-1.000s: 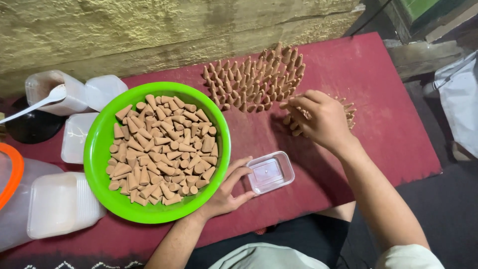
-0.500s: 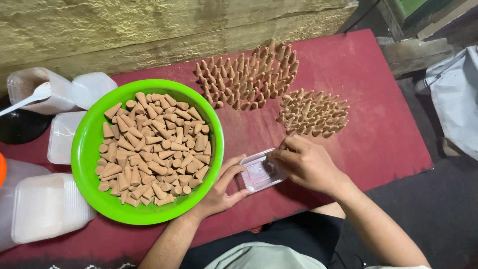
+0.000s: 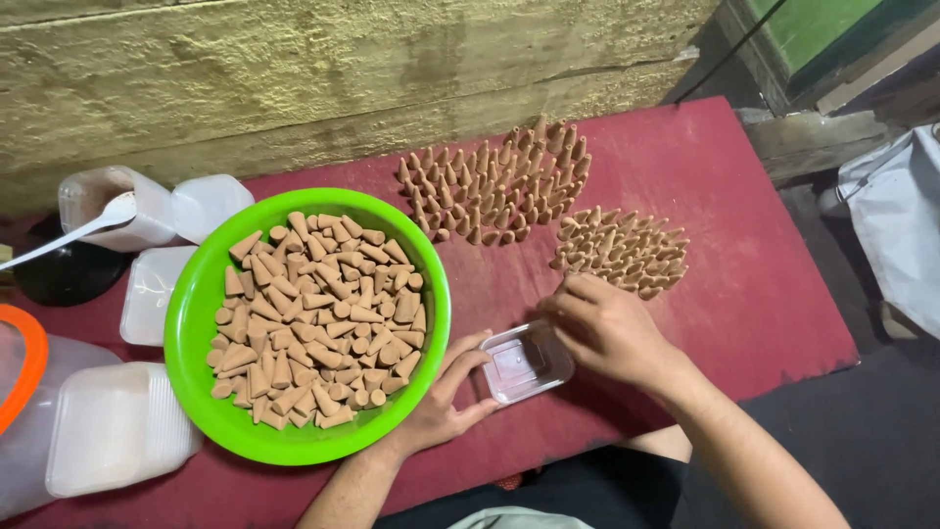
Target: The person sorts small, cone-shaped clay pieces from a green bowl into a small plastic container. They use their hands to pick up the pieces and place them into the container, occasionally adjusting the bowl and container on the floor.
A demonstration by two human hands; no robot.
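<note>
My left hand (image 3: 441, 397) grips the left side of a small clear plastic tray (image 3: 526, 362) on the red table (image 3: 754, 186); the tray looks empty. My right hand (image 3: 609, 331) hovers over the tray's upper right corner with its fingers curled. Whether it holds anything is hidden. Just beyond it lies a cluster of brown cones (image 3: 624, 250). A larger group of brown cones (image 3: 494, 186) stands upright farther back. To the left, a green bowl (image 3: 192, 328) is filled with loose brown cones (image 3: 318, 318).
Several white plastic tubs and lids (image 3: 116, 429) are stacked at the left edge, one with a white spoon (image 3: 64, 240) in it. An orange-rimmed container (image 3: 22, 364) is cut off at far left. A rough wall (image 3: 343, 69) runs behind; a white bag (image 3: 896, 225) lies at right.
My right hand came from the cone cluster down to the small tray and now sits at its upper right corner. My left hand kept hold of the tray.
</note>
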